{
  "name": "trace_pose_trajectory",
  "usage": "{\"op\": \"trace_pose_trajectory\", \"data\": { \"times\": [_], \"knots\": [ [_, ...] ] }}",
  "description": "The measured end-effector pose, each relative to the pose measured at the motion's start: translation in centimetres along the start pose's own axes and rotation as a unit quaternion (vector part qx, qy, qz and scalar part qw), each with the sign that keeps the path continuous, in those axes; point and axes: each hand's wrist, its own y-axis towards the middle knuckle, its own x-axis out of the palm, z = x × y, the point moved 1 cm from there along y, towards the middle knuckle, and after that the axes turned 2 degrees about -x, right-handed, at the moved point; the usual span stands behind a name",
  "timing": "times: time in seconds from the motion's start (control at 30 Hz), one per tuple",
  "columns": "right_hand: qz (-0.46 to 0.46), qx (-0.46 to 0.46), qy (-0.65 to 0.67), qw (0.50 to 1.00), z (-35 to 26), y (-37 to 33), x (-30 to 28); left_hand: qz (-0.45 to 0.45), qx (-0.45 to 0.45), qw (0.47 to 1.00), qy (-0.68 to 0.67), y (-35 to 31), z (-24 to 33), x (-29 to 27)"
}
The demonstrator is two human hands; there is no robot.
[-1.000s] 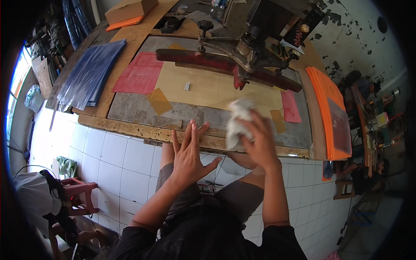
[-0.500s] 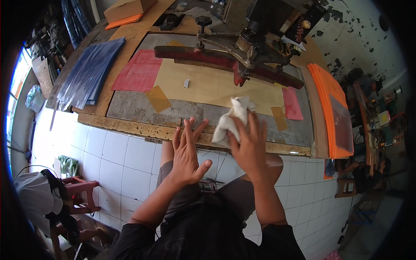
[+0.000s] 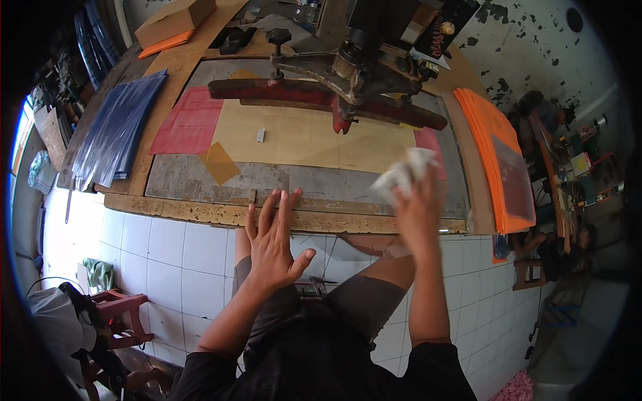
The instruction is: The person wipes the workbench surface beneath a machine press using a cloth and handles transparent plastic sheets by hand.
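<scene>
A crumpled white cloth (image 3: 403, 175) is in my right hand (image 3: 422, 207), over the right part of the grey metal bed (image 3: 321, 184); motion blurs hand and cloth a little. My left hand (image 3: 273, 240) rests with its fingertips on the wooden front edge (image 3: 200, 212), fingers spread and holding nothing. A tan sheet (image 3: 301, 137) covers the middle of the bed, flanked by a pink-red sheet (image 3: 188, 119) on the left and a smaller pink piece (image 3: 428, 140) on the right. Brown tape (image 3: 221, 164) and a small whitish piece (image 3: 261, 136) lie there too.
Above the bed hangs a machine head with a dark red bar (image 3: 287, 93). Blue plastic-covered sheets (image 3: 120, 127) lie at left, orange folders (image 3: 491, 157) at right. A cardboard box (image 3: 174, 25) stands far left. Other people sit at lower left and far right.
My right hand has swept the cloth to the right across the bed's front part. My left hand stays at the wooden edge. The whole view has shifted slightly.
</scene>
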Motion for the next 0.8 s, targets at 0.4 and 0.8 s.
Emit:
{"op": "trace_pose_trajectory", "data": {
  "times": [0.4,0.8],
  "knots": [
    [-0.006,0.038,0.061,0.997,1.1,5.8,0.9,-0.008,0.016,1.0,0.018,0.6,0.8,-0.1],
    [-0.02,0.043,0.147,0.988,2.7,-3.9,-2.6,-0.041,0.001,0.998,0.039,0.3,0.9,-0.8]
  ]
}}
